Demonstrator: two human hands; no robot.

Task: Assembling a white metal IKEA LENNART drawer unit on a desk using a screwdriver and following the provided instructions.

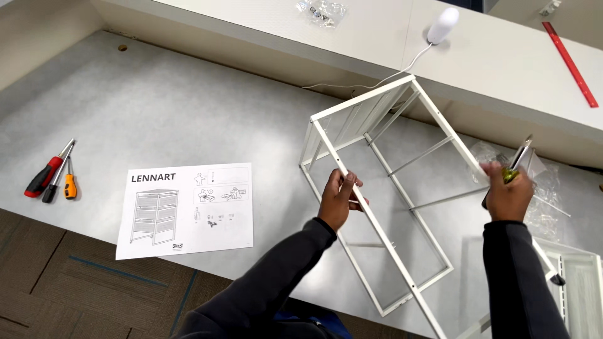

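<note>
Overhead, left hand (339, 199) wrapped around a bar of white metal frame (377, 188), tilted above grey tabletop (157, 107). Right hand (507, 196) closed on green-handled screwdriver (516, 162) at frame's far rail. Instruction sheet (186, 210) lying left.

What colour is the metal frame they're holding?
White; the metal frame shows best in the head view.

The tabletop (157, 107) is pale grey with a fine speckle. The metal frame (383, 188) is white all over. The instruction sheet (188, 210) is white with black line drawings. Of the screwdrivers (53, 172) at the left, one has a red handle, one black, one orange. A red ruler (571, 63) lies far right. Both sleeves (521, 282) are dark charcoal. The carpet (69, 289) is brown with a thin blue stripe.
</note>
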